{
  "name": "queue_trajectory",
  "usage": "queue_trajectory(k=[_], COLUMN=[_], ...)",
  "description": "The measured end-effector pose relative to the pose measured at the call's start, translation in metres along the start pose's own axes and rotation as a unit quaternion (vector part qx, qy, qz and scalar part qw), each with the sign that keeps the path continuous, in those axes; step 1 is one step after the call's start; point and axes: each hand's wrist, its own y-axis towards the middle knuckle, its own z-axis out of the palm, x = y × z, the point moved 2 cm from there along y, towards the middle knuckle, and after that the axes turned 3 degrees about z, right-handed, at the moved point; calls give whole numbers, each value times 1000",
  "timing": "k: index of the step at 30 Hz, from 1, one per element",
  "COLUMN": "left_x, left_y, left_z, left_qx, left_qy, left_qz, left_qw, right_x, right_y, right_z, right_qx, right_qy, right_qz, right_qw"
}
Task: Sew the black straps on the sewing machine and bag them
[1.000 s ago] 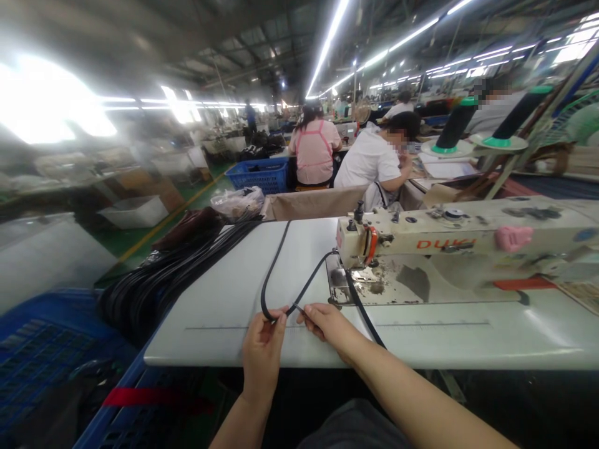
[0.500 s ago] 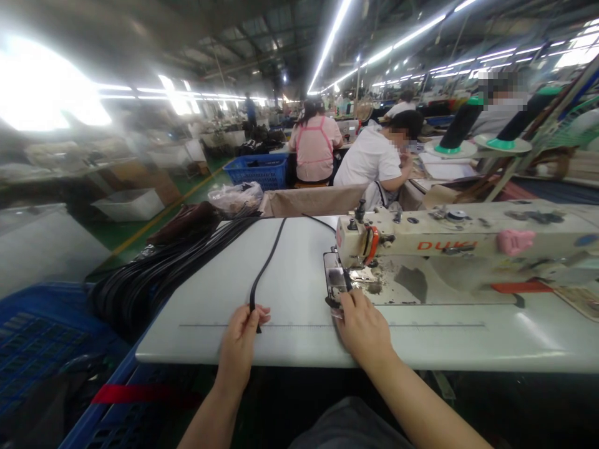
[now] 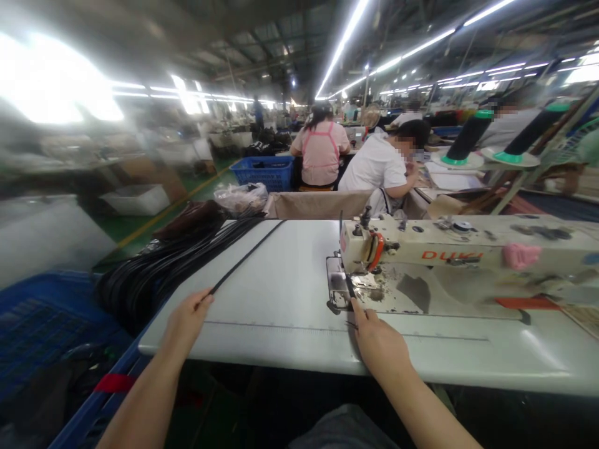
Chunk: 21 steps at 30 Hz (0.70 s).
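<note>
My left hand (image 3: 186, 321) is closed on the near end of a narrow black strap (image 3: 248, 254). That strap runs taut and slanting to the far edge of the white table. My right hand (image 3: 381, 343) lies in front of the sewing machine (image 3: 458, 249), fingers closed on a short black strip (image 3: 350, 287) that reaches under the machine's head by the metal needle plate (image 3: 369, 282). Thin dark points stick out beside the right fingers; what they belong to is hidden by the hand.
Left of the table (image 3: 281, 280) hangs a thick bundle of black straps (image 3: 135, 280) over a blue crate (image 3: 51, 305). Thread cones (image 3: 470, 138) stand behind the machine. A fabric-sided bin (image 3: 318, 204) borders the far edge, with co-workers seated beyond it.
My left hand has moved left and a little up, drawing its strap from a loose curve into a straight line. My right hand has shifted slightly right and nearer me.
</note>
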Motion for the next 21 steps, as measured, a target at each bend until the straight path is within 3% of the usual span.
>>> queue_trajectory(k=[3,5,9,12,17,21], left_x=[45,79,139,170,200,206], left_y=[24,31,17,-5,-27,-29], left_z=[-41,-72,-117,-124,-111,-108], left_qx=[-44,-46,-32,17,102,89], left_qy=[118,185,230,230,216,219], left_qz=[2,-44,-149,-209,-265,-256], left_qw=[992,981,961,950,934,937], right_x=[-4,-7,-10,-13,-15,-16], right_y=[4,7,11,13,18,18], right_z=[9,16,24,28,33,32], right_qx=[-17,-32,-45,-49,-10,-1], right_qy=[1,11,21,26,53,58], right_qz=[-14,-22,-36,-49,-46,-35], right_qw=[1000,999,998,997,997,998])
